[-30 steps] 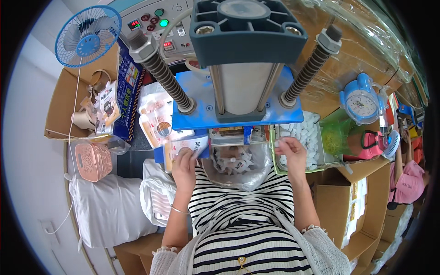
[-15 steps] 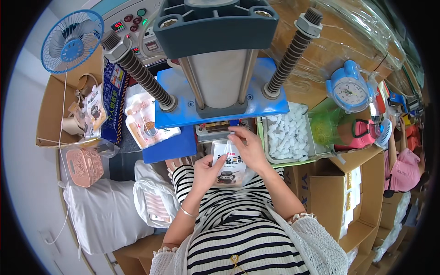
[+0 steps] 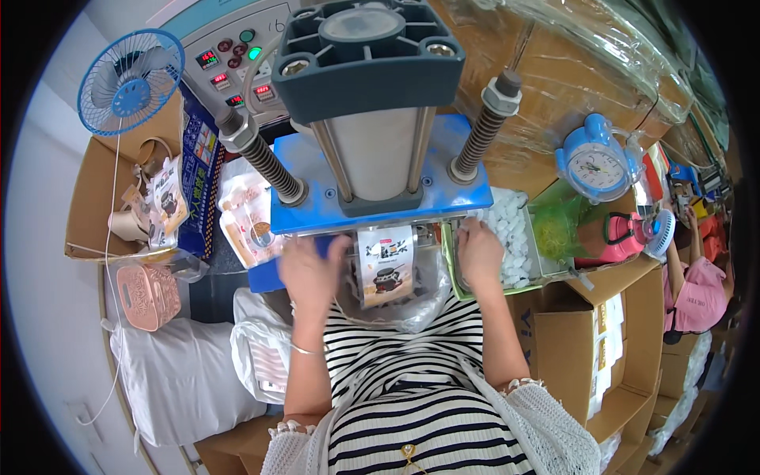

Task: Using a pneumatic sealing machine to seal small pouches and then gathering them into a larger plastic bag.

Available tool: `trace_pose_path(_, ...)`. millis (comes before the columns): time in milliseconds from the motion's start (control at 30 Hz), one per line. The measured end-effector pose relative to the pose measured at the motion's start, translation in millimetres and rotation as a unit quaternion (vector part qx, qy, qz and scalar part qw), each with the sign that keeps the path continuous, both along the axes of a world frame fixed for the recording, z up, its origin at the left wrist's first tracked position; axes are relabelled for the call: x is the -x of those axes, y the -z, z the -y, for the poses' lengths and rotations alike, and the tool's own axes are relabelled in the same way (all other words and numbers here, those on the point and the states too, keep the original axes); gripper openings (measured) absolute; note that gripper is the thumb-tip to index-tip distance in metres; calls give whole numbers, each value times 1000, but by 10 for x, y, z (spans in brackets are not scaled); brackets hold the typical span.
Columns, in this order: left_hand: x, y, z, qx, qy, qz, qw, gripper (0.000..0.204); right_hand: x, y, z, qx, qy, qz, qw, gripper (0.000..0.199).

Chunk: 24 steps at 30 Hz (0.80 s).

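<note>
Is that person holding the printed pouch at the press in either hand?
No, the pouch is at the press, with the left hand off to one side and the right hand at the green-rimmed tray.

Even, bright light reaches the dark grey, square metal press head [image 3: 366, 59]. To its right, crinkled clear plastic wrap [image 3: 613, 59] throws white glare; to its left, 1 round green lamp [image 3: 254, 54] glows. Below it, the bare left hand [image 3: 309, 273] is blurred. Far left of it, the smooth white wall [image 3: 47, 237] bows with distortion.
</note>
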<state>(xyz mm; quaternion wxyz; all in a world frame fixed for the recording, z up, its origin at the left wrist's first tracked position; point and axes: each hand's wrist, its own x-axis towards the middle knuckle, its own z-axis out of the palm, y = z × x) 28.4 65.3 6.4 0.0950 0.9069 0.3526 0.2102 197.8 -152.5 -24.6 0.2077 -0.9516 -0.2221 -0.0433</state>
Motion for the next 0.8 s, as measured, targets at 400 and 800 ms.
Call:
trace_pose_path(400, 679, 641, 103, -1, 114, 66, 991, 32, -89, 41, -11, -137, -87, -17, 987, 23)
trace_pose_path(800, 361, -166, 604, 347, 89, 196, 913, 12, 558, -489, -222, -458, -137, -307, 823, 22)
